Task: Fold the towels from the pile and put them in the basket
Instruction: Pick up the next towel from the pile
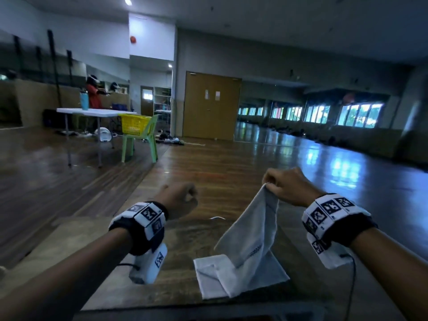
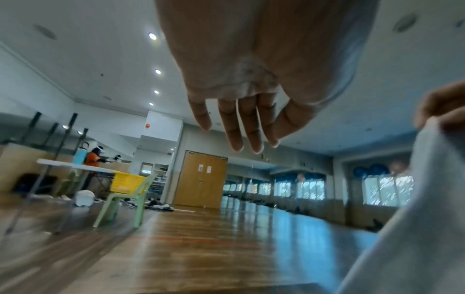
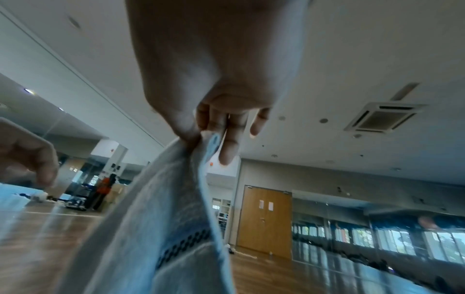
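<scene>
A grey towel (image 1: 252,239) hangs from my right hand (image 1: 275,184), which pinches its top corner between thumb and fingers (image 3: 201,133). The towel's lower part lies partly folded on the wooden table (image 1: 171,262) in front of me. My left hand (image 1: 183,199) hovers to the left of the towel, apart from it. Its fingers (image 2: 239,127) hang relaxed and hold nothing. The yellow basket (image 1: 133,123) sits on a green chair (image 1: 141,142) far off at the left. The towel pile is not in view.
A white folding table (image 1: 92,111) with a blue bottle (image 1: 84,100) stands behind the chair. A person in orange (image 1: 93,95) stands at the back. Brown double doors (image 1: 210,105) and a wide wooden floor (image 1: 301,163) lie beyond.
</scene>
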`<state>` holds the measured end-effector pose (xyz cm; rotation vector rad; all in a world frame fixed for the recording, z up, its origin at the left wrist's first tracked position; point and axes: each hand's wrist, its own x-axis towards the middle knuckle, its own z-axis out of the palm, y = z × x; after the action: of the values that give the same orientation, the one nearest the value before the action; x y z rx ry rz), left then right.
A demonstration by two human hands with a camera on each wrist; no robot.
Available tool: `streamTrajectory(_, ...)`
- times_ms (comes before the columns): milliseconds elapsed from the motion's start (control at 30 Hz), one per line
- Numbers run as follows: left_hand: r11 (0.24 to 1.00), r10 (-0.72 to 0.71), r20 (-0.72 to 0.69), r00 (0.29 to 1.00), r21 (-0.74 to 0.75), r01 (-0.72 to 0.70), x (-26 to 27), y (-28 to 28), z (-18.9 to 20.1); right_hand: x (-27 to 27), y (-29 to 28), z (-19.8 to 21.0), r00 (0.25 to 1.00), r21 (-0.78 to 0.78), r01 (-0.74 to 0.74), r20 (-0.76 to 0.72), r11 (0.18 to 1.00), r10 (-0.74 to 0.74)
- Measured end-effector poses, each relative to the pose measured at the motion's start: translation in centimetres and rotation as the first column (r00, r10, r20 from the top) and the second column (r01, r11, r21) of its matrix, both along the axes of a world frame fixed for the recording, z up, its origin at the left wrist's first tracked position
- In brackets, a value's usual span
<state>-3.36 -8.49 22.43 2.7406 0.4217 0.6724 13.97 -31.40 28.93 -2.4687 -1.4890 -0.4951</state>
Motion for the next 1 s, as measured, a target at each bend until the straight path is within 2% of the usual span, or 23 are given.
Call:
streamTrajectory(67, 0.987, -0.098, 0.074, 0.992, -0.117, 0.106, 0.6, -3.3, 0.6, -1.8, 0.6, 1.5, 0.998, -0.082, -0.052, 0.018, 0.995, 0.054)
streamTrajectory(133, 0.967, -0.137, 0.12, 0.983, -0.198, 0.159, 1.5, -6.1, 0.9, -3.2, 1.0, 2.6, 0.995, -0.091, -0.092, 0.039, 0.992, 0.096)
streamTrajectory(300, 0.97, -0.137, 0.213, 0.968, -0.169, 0.174, 2.1, -8.3, 1.1, -6.0, 1.1, 5.3, 0.983, -0.024, -0.176, 0.051, 0.984, 0.177)
streamTrajectory(400, 0.982, -0.078, 0.239, 0.968, -0.147, 0.116, 0.7, -7.8, 2.3, -6.5, 0.4, 6.5, 0.98, 0.004, -0.175, 0.095, 0.985, 0.174)
streamTrajectory(500, 1.0, -0.006, 0.104, 0.995, -0.015, 0.007, -2.1, -5.5, 4.0, -6.4, -0.5, 7.6, 0.976, 0.084, -0.15, 0.175, 0.985, 0.134)
streamTrajectory(600, 0.973, 0.132, -0.046, 0.99, 0.197, -0.121, -5.9, -3.4, 6.2, -6.0, -1.4, 9.0, 0.968, 0.177, -0.143, 0.228, 0.974, 0.101)
streamTrajectory(667, 0.931, 0.237, -0.066, 0.969, 0.301, -0.207, -8.3, -2.0, 7.8, -5.6, -1.9, 9.7, 0.972, 0.214, -0.116, 0.225, 0.97, 0.067)
streamTrajectory(767, 0.834, 0.393, -0.007, 0.92, 0.425, -0.353, -11.8, -0.5, 10.6, -5.5, -2.0, 11.1, 0.97, 0.259, -0.095, 0.241, 0.961, 0.031)
streamTrajectory(800, 0.831, 0.398, 0.017, 0.917, 0.417, -0.368, -12.8, -0.1, 11.6, -5.6, -2.0, 11.6, 0.969, 0.273, -0.096, 0.244, 0.957, 0.027)
streamTrajectory(833, 0.86, 0.376, 0.046, 0.926, 0.354, -0.367, -13.8, 0.2, 12.7, -5.8, -2.0, 12.1, 0.97, 0.286, -0.1, 0.243, 0.953, 0.029)
streamTrajectory(900, 0.93, 0.299, 0.077, 0.951, 0.2, -0.309, -15.6, 0.2, 14.9, -6.3, -2.1, 13.2, 0.967, 0.31, -0.121, 0.252, 0.943, 0.041)
streamTrajectory(1000, 0.972, 0.175, 0.182, 0.967, 0.122, -0.199, -17.5, -0.2, 18.2, -7.0, -2.6, 15.5, 0.961, 0.346, -0.141, 0.274, 0.927, 0.044)
